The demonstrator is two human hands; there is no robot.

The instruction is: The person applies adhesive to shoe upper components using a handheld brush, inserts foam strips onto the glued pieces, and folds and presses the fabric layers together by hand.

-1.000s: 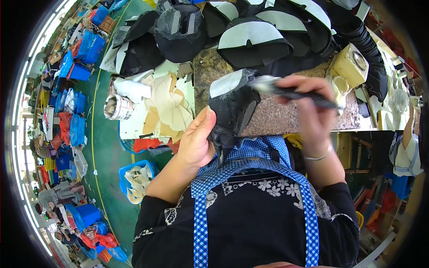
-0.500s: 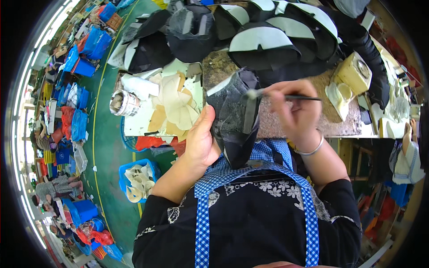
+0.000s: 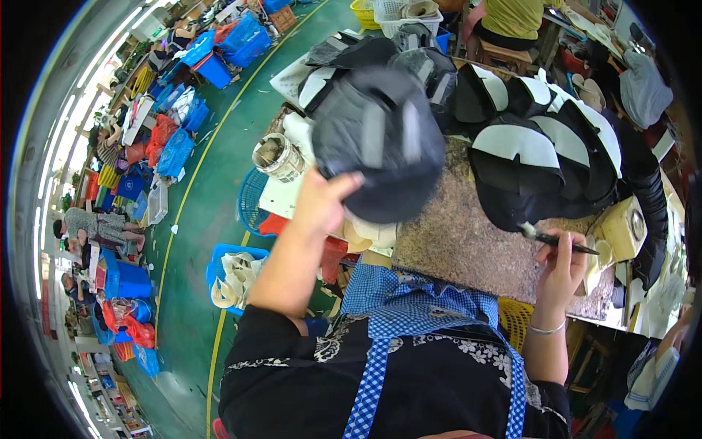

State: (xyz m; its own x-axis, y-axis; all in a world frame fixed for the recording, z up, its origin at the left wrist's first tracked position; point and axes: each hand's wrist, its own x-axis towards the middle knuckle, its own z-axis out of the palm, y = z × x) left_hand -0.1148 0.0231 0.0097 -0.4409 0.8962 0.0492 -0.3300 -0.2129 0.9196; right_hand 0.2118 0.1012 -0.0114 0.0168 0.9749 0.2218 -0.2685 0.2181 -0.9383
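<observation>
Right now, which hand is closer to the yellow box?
Right: the right hand, holding a brush, is just left of the yellow box. The left hand, holding a black piece, is farther left.

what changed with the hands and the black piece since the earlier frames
The left hand has carried the black piece forward and left, mostly hiding the cream pieces. The right hand has drawn the brush right, off the piece, toward the pale yellow container. Both grips stayed.
</observation>
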